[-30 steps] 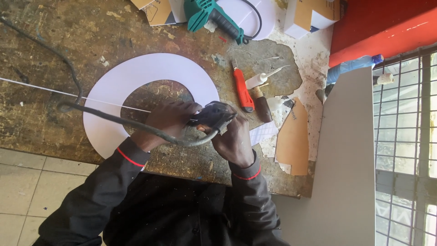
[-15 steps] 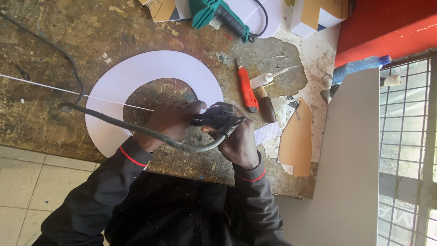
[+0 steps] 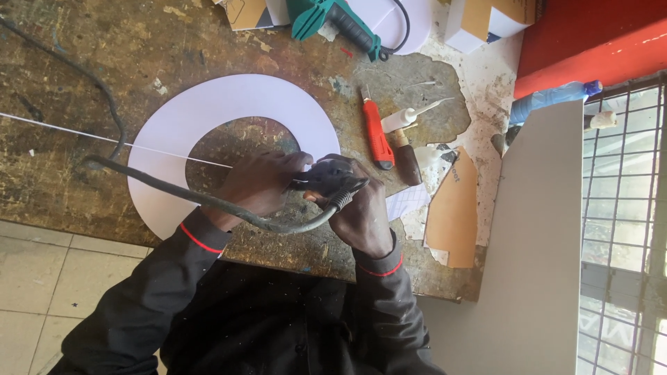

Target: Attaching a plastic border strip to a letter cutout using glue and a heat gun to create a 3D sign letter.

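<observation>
Both of my hands close around a small dark corded tool [image 3: 332, 178] above the worn wooden workbench [image 3: 83, 62]. My left hand [image 3: 260, 184] grips its front part; my right hand [image 3: 361, 215] grips its rear, where a thick dark cable [image 3: 208, 201] leaves and loops off to the left. Under the hands lies a white flat ring of board [image 3: 229, 101] with a round hole in its middle. A thin pale rod or wire [image 3: 104, 139] runs from the left edge across the ring toward my left hand.
A red utility knife [image 3: 374, 135], a white glue nozzle [image 3: 410, 117] and a brown-handled tool [image 3: 405, 157] lie to the right of the ring. A green power tool [image 3: 333, 17] sits at the top. Cardboard pieces [image 3: 453, 212], a grey board [image 3: 535, 243], a blue bottle [image 3: 549, 98] stand right.
My hands and the tool stay in nearly the same spot over the ring's inner edge; the grip has shifted slightly. The view has drifted a little.
</observation>
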